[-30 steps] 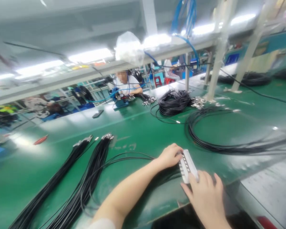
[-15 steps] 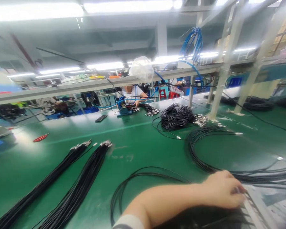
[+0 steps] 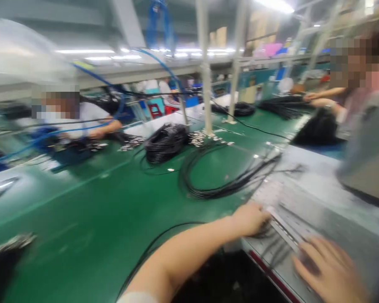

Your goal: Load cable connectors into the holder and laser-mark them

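My left hand (image 3: 251, 219) is closed at the far end of a pale slotted rail (image 3: 284, 229) on a metal work plate (image 3: 306, 202). Dark strands show under its fingers and seem to belong to the black cables (image 3: 164, 235) looping behind my forearm; the grip itself is partly hidden. At the rail's near end is my right hand (image 3: 331, 265), blurred, with fingers stretched out and thumb apart. Whether it touches the rail I cannot tell. Beyond my left hand, a curved bundle of black cables (image 3: 205, 193) with light tips lies on the green table (image 3: 113, 214).
A coiled cable bundle (image 3: 166, 145) sits farther back, near white posts (image 3: 205, 84). Another bundle's tips (image 3: 15, 244) show at lower left. One co-worker (image 3: 91, 115) works across the table, another (image 3: 360, 105) at right, beside a large grey object (image 3: 366, 147).
The view has swung to the right, so the table's contents shift left in it. My right hand and the co-worker at right have come into sight. My left hand stays at the rail.
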The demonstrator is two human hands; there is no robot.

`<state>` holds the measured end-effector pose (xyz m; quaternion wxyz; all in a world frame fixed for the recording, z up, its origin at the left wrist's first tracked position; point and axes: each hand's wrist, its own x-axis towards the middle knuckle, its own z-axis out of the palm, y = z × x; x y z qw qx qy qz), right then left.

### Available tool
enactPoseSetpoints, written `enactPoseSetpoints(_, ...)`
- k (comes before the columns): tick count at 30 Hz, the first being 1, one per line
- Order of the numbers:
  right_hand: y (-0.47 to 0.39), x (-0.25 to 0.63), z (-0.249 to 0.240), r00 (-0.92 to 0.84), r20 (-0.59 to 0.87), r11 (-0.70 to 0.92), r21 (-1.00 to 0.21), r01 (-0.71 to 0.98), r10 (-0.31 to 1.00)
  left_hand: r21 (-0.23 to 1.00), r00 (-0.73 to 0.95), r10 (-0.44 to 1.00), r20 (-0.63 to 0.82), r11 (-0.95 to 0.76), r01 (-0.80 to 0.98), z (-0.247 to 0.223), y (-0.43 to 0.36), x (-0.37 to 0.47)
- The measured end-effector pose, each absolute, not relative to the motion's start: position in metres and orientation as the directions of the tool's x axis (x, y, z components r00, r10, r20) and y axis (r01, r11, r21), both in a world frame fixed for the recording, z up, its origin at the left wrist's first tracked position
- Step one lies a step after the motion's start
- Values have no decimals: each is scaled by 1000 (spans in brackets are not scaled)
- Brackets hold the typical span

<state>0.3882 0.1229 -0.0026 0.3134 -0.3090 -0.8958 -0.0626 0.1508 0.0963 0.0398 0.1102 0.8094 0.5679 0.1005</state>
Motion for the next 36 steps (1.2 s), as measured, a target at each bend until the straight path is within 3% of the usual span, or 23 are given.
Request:
enactPoseSetpoints(3, 127, 395, 11, -645, 521, 746, 24, 665, 559, 251, 359, 930, 84, -368, 895, 34, 100, 150)
enactPoseSetpoints(10, 141, 401, 37, -672, 373, 722, 9, 692, 640, 178, 382, 917, 117, -398, 900, 26, 117, 170)
enactPoseSetpoints(27, 140, 421, 33, -594, 375, 666, -91, 741, 712, 81, 437, 894, 98, -445, 892, 27, 119, 194)
enactPoseSetpoints(32, 134, 443, 35, -591, 353, 641, -33, 767, 725, 51, 447, 889, 98, -453, 890, 25, 119, 194)
enactPoseSetpoints(36, 132, 525, 41, -535, 322, 523, 130, 842, 781, 56, 446, 888, 114, -454, 889, 21, 119, 193)
